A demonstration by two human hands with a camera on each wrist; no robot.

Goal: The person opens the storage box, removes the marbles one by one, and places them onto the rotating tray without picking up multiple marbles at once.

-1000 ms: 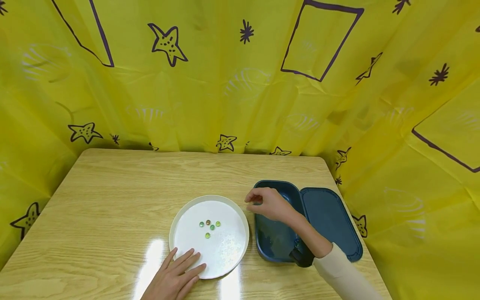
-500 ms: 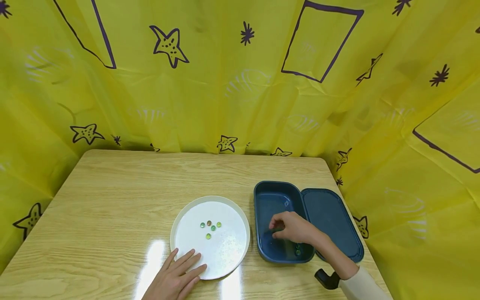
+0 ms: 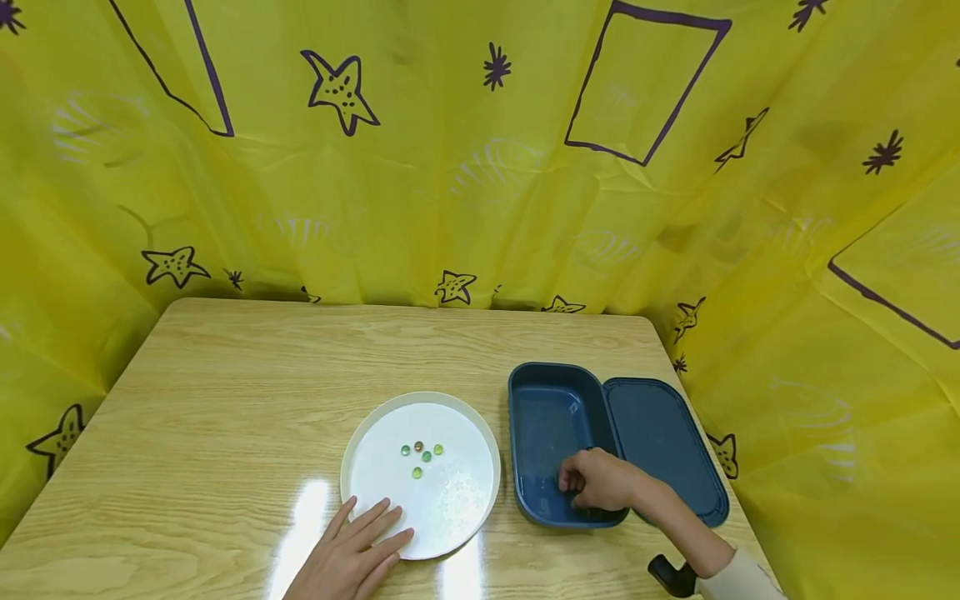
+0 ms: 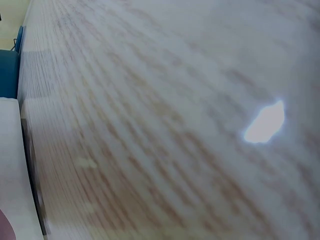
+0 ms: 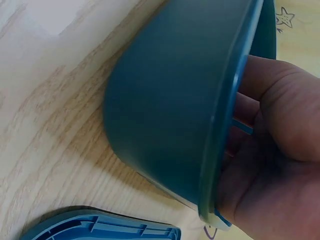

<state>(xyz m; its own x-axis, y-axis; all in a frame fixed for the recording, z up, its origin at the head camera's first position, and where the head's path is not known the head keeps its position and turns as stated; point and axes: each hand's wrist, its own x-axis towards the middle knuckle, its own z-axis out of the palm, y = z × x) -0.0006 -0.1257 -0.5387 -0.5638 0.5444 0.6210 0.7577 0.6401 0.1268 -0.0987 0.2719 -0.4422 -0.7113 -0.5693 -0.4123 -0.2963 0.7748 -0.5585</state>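
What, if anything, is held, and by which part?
Left hand: nothing, resting on the round tray. Right hand: cannot tell; its grasp is hidden inside the blue box.

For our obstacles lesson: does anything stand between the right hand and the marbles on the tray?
Yes: the right hand is inside the blue box, so its wall intervenes, then the tray's rim. The left hand lies outside that line.

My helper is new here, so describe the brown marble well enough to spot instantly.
On the wooden table, find the round white tray left of the dark blue box. Near the tray's middle sits a cluster of five marbles. Yours is the only brown marble; its four neighbours are green or yellow-green.
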